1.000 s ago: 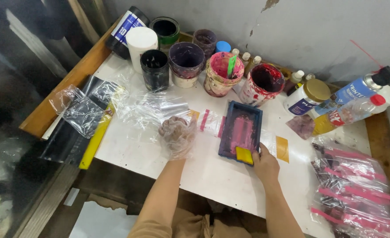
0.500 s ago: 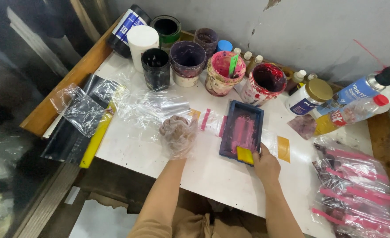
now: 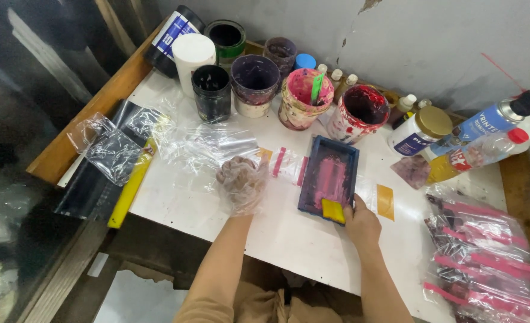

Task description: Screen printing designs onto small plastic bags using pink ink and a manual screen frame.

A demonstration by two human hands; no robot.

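Across the white surface [image 3: 289,239] in front of you, things run from wide to small. Clear plastic bags [image 3: 208,143] lie spread at your left, partly over a dark flat screen frame [image 3: 91,185] with a yellow-handled squeegee [image 3: 130,188] beside it. At the far edge stands a row of ink tubs, among them a pink-stained tub [image 3: 304,98] and a red-smeared tub [image 3: 360,110]; spray cans and bottles [image 3: 486,128] lie further right. At your near right sits a pile of bagged items with pink strips [image 3: 486,263].

Between your hands lies a small blue-framed printing screen [image 3: 330,179], flat on the surface, its mesh stained pink. Your left hand [image 3: 241,182] (wearing a thin clear plastic glove) rests loosely curled, knuckles up, on a small bag with pink stripes [image 3: 286,164]; its grip holds nothing that can be seen. Your right hand [image 3: 360,224] is bare, its grip closed on a small yellow scraper [image 3: 333,210] at the screen's near edge.
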